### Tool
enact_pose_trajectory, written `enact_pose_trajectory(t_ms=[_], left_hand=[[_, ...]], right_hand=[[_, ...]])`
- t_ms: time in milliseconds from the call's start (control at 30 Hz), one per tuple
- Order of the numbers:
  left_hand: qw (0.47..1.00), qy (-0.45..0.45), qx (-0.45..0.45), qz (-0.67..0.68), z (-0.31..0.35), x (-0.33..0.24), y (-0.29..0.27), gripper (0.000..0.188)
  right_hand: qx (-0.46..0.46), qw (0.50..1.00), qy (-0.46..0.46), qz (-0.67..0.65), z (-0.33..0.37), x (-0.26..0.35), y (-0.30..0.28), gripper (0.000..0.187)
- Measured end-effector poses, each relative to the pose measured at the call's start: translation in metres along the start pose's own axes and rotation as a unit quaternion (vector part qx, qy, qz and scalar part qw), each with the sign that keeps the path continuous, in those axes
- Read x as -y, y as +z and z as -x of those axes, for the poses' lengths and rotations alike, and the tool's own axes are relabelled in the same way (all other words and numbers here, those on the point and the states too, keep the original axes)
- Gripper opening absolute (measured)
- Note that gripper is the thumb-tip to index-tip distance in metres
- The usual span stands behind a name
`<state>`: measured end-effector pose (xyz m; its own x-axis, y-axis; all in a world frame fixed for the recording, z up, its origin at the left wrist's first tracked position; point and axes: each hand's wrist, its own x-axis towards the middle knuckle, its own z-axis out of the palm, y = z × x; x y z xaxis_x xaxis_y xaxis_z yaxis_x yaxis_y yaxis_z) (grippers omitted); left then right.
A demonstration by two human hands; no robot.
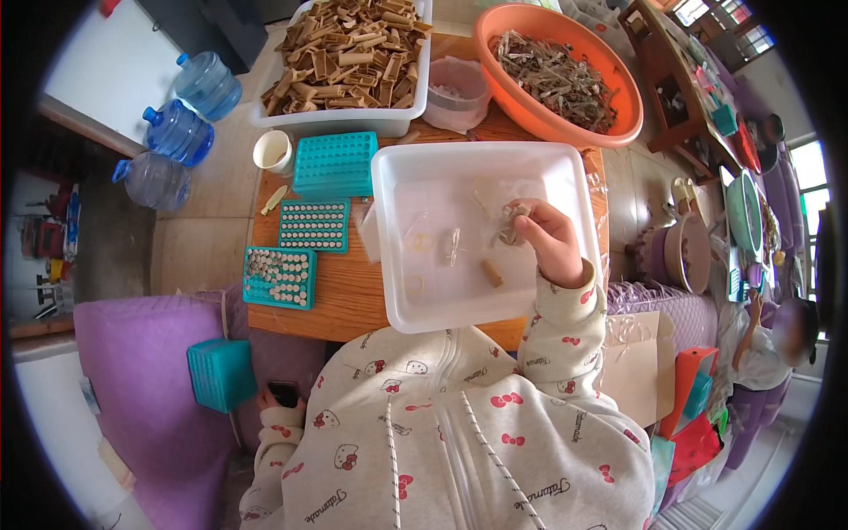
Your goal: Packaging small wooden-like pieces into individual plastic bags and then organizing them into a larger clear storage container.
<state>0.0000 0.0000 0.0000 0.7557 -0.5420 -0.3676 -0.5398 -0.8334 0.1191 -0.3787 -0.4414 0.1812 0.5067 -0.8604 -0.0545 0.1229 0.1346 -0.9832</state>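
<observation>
Pinching a translucent bundle (510,226), the right hand (554,243) hovers over a white tray (442,187), left hand (268,401) holding a dark object (284,391)

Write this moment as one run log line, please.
right hand: pinching crumpled clear piece over white tray | left hand: at dark flat object | in tray: brown piece

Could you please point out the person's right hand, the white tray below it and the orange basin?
Right hand (555,238): head view, middle of the hand.
White tray (455,287): head view, bare floor.
Orange basin (626,99): head view, right side wall.
</observation>
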Motion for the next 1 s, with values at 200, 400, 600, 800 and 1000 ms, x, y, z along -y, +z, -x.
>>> enact_pose_trajectory(t_ms=[200, 400, 600, 800, 1000], left_hand=[[0.999, 0.019, -0.011, -0.042, 0.006, -0.021, -0.021, 0.088], [0.998, 0.049, -0.036, -0.018, 0.007, -0.003, -0.008, 0.088], [0.997, 0.063, -0.051, -0.012, 0.013, 0.004, -0.007, 0.085], [0.995, 0.048, -0.076, -0.050, 0.030, 0.028, -0.020, 0.070], [0.992, -0.007, -0.019, -0.123, 0.039, 0.046, -0.036, 0.062]], right_hand=[[0.007, 1.000, -0.009, 0.007, 0.001, 0.000, 0.001, 0.022], [0.008, 1.000, -0.009, 0.015, 0.000, 0.002, 0.003, 0.020], [0.006, 1.000, -0.003, 0.008, 0.001, 0.004, 0.002, 0.020], [0.012, 1.000, -0.015, 0.003, 0.002, 0.002, 0.001, 0.020], [0.017, 1.000, -0.023, -0.005, 0.000, 0.004, 0.004, 0.021]])
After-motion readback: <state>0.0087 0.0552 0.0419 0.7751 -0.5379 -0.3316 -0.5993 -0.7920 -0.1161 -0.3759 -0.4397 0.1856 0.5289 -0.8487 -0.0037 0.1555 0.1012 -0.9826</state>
